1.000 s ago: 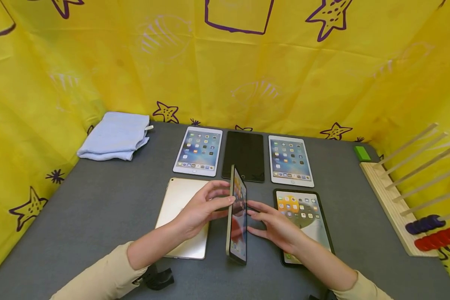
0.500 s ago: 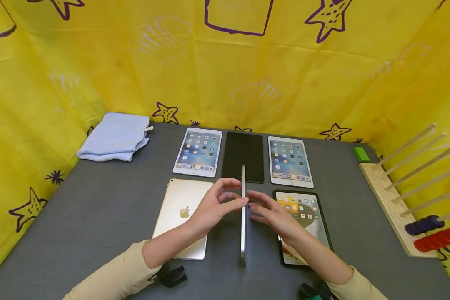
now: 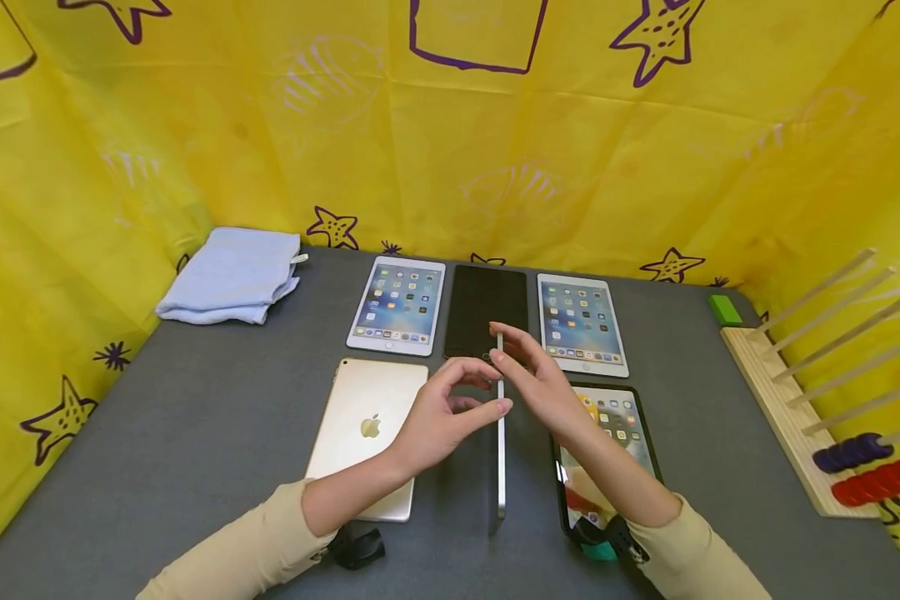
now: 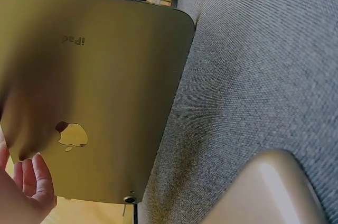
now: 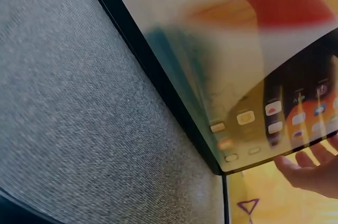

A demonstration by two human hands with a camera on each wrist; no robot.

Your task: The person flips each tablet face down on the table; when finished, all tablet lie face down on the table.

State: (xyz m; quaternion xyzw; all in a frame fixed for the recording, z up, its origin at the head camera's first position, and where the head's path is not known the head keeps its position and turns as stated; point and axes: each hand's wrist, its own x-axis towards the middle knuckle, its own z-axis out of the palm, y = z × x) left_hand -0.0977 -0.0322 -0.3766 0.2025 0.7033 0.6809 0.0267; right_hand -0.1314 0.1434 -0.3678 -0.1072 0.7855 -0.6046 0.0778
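A tablet [image 3: 501,467] stands upright on its long edge, seen edge-on in the head view. Its gold-grey back with an apple logo fills much of the left wrist view; its lit screen with app icons faces the right wrist camera. My left hand [image 3: 438,412] holds it from the left, thumb on the upper edge and fingers by the back. With my right hand [image 3: 547,383] I hold its far upper end, thumb and fingers at the edge. To the left lies a gold tablet [image 3: 360,417], back up. A black-framed tablet [image 3: 630,425] lies screen up under my right forearm.
Behind stand in a row a white tablet [image 3: 396,304], a dark-screened tablet [image 3: 480,300] and another white tablet [image 3: 583,325], all flat. A folded blue cloth [image 3: 228,275] lies back left. A wooden bead rack [image 3: 780,400] and a green block [image 3: 724,310] are at right.
The held tablet has turned from showing its screen at a slant to edge-on and shifted right. My right hand has moved from its screen side up to the far upper end.
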